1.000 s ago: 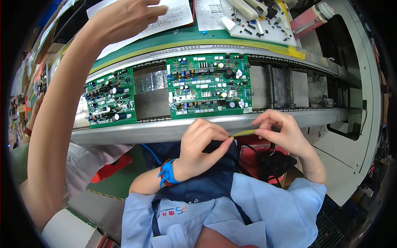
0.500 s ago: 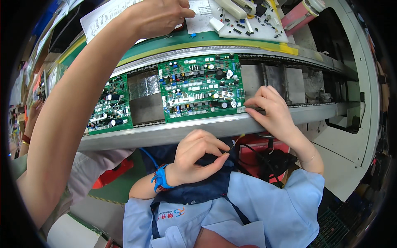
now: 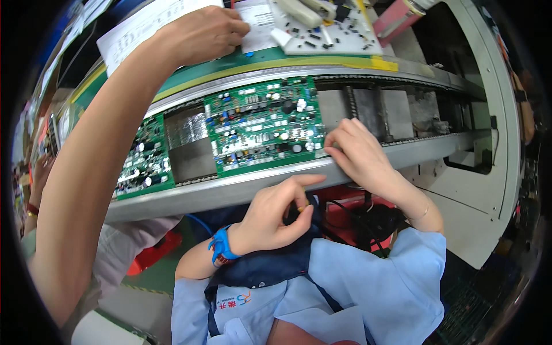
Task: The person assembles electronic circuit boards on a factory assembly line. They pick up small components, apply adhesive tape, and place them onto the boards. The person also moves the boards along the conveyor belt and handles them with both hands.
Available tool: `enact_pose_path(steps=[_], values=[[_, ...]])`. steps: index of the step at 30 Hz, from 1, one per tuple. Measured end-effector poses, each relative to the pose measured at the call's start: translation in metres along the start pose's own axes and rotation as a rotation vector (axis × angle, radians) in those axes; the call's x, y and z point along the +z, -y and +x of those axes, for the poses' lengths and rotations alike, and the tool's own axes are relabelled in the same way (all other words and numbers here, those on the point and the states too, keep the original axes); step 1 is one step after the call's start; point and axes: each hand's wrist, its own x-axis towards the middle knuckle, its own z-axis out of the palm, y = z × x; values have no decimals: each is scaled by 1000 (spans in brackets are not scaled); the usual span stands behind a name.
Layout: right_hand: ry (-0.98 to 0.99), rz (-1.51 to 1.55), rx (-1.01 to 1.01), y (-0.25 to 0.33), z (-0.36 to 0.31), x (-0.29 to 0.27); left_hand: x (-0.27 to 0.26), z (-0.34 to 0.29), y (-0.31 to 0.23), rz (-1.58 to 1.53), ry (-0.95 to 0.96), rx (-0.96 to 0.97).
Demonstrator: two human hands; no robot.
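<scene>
My left hand [image 3: 275, 214], with a blue band at its wrist, is in front of the metal rail. Its index finger points out to the right, while thumb and other fingers close on a thin yellowish strip [image 3: 303, 207], mostly hidden. My right hand [image 3: 357, 154] is at the near right corner of a green circuit board [image 3: 265, 122]. Its fingertips are pinched together there, and what they hold, if anything, is hidden. The board is densely filled with components and lies flat between the conveyor rails.
A second circuit board [image 3: 146, 155] lies further left between the rails. The near metal rail [image 3: 241, 187] runs in front of me. Another person's bare arm [image 3: 109, 138] reaches across from the left over papers. Beyond the rails are a white tray [image 3: 345, 43] of small components and a pink bottle [image 3: 398, 22].
My left index finger has straightened, and the strip has turned down into the curled fingers. My right hand stays at the board's corner. The whole view has shifted slightly.
</scene>
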Motion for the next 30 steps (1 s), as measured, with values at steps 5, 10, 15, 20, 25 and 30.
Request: enact_pose_path(steps=[5,10,15,20,25,30], values=[[23,-17,35,6,1,3,2,9,-3,188,-115,61],[27,-17,39,6,0,2,5,11,-2,303,-130,29],[63,20,20,4,-1,0,8,14,-2,304,-172,45],[61,46,-22,5,-1,-3,7,14,-4,289,-167,20],[83,76,-43,5,0,-4,5,12,-5,334,-129,4],[115,111,0,5,-1,-7,7,11,0,319,-146,21]])
